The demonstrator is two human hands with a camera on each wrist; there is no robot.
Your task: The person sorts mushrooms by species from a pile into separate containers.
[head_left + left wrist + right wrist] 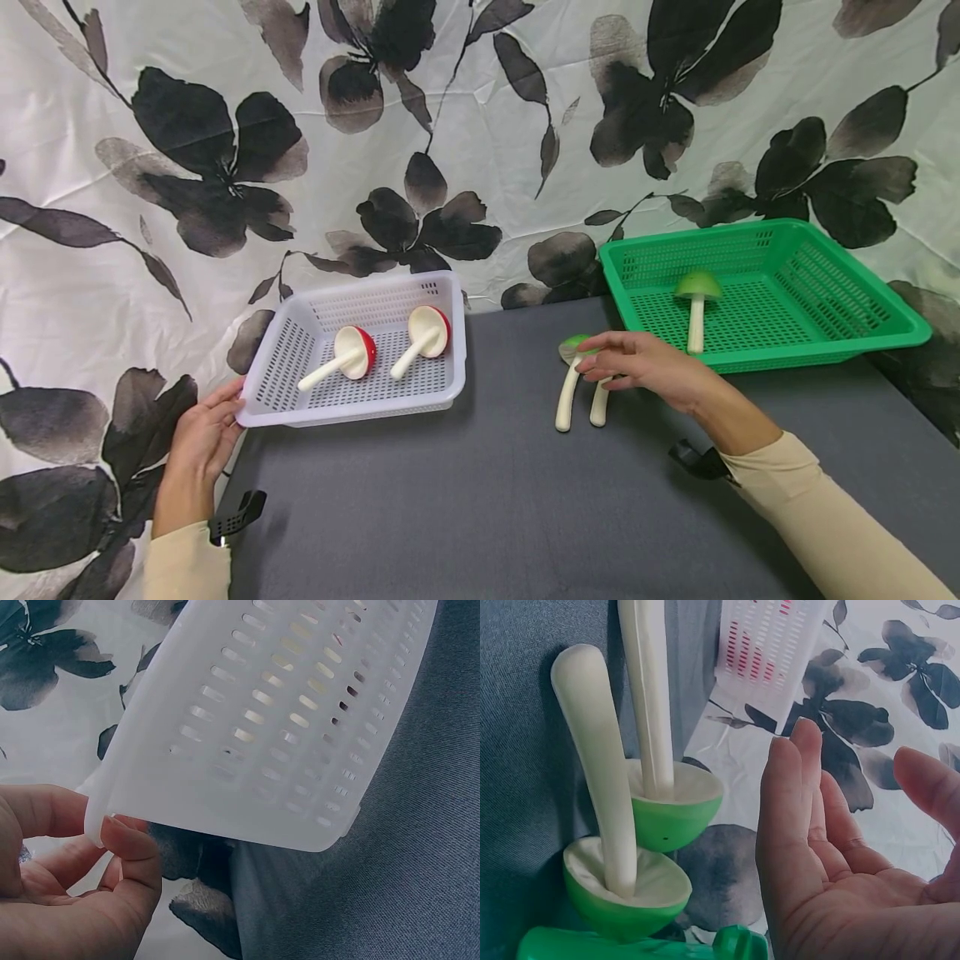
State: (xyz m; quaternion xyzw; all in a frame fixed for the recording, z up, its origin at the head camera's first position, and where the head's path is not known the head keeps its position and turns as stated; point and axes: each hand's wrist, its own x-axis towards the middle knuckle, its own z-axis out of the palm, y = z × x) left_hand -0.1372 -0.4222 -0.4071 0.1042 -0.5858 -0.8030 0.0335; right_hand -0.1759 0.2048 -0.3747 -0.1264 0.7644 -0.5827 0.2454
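Observation:
My left hand (198, 442) pinches the rim of a white plastic basket (360, 412) at its near left corner; the left wrist view shows thumb and fingers on that rim (99, 814). Inside lie two red-capped toy mushrooms, one on the left (362, 357) and one on the right (430, 329). My right hand (652, 367) hovers with loosely extended fingers over two green-capped toy mushrooms on the table, and nothing is in its grasp. One mushroom (626, 889) lies nearer the green basket, the other (679, 821) beyond it. From the head, the hand hides part of both caps.
A green plastic basket (817, 354) stands at the back right, holding one green-capped mushroom (697, 287). Grey cloth (465, 500) covers the table. Behind it hangs a white curtain with dark flowers (525, 167), close behind both baskets.

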